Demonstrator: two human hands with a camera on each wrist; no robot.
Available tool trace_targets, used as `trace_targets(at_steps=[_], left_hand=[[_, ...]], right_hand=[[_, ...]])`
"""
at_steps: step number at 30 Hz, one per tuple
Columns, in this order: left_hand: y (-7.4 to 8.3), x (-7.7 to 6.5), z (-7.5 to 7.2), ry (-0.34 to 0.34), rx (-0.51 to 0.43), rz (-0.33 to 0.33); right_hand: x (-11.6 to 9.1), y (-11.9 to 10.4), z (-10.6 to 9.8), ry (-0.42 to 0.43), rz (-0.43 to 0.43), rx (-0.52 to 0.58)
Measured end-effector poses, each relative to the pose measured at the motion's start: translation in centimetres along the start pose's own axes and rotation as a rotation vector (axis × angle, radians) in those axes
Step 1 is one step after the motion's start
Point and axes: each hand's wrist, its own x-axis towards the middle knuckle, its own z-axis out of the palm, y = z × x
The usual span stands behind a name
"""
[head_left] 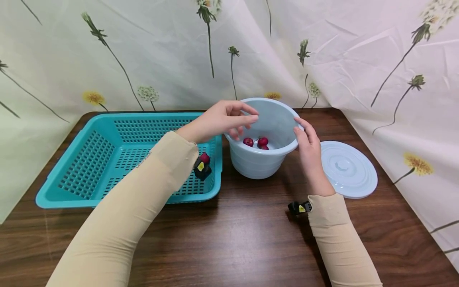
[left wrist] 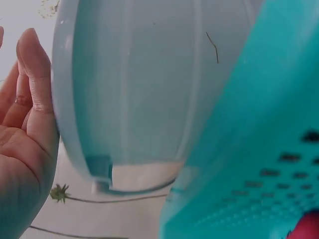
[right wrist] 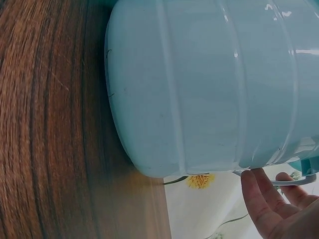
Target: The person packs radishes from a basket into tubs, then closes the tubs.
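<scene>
A pale blue bucket [head_left: 256, 161] stands upright on the table with several dark red cherries [head_left: 263, 142] at its bottom. My left hand [head_left: 229, 117] is over its left rim, fingers loosely bent and nothing visible between them; the left wrist view has the hand [left wrist: 25, 119] beside the rim. At the right rim, my right hand [head_left: 309, 145] holds the bucket, fingertips over the edge. The right wrist view shows fingers [right wrist: 264, 204] against the bucket's side, near its handle. Left of the bucket, a teal basket [head_left: 125, 115] contains one more cherry [head_left: 205, 158], partly hidden by the wrist camera.
A round pale blue lid [head_left: 349, 169] lies flat on the table to the right of the bucket. The brown wooden table [head_left: 244, 239] extends in front. Behind it hangs a white curtain [head_left: 161, 52] printed with dandelions.
</scene>
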Motion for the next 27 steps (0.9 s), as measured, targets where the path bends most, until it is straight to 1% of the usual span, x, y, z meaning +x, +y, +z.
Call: trace_targets(at_steps=[4, 14, 19, 24, 27], left_hand=[[-0.3, -0.9, -0.7, -0.002, 0.007, -0.011], [-1.2, -3.0, -2.6, -0.009, 0.087, -0.049], [-1.9, -3.5, -3.3, -0.006, 0.120, -0.085], [-2.7, -3.7, -3.7, -0.030, 0.177, -0.129], [-3.1, -3.9, -4.0, -0.047, 0.197, -0.143]], right_hand=[[0.0, 0.0, 0.0, -0.003, 0.003, -0.012], [0.1, 0.1, 0.1, 0.009, -0.006, 0.009], [0.1, 0.0, 0.1, 0.007, -0.007, -0.003], [0.0, -0.1, 0.2, 0.006, 0.003, 0.001], [0.0, -0.1, 0.2, 0.006, 0.006, 0.007]])
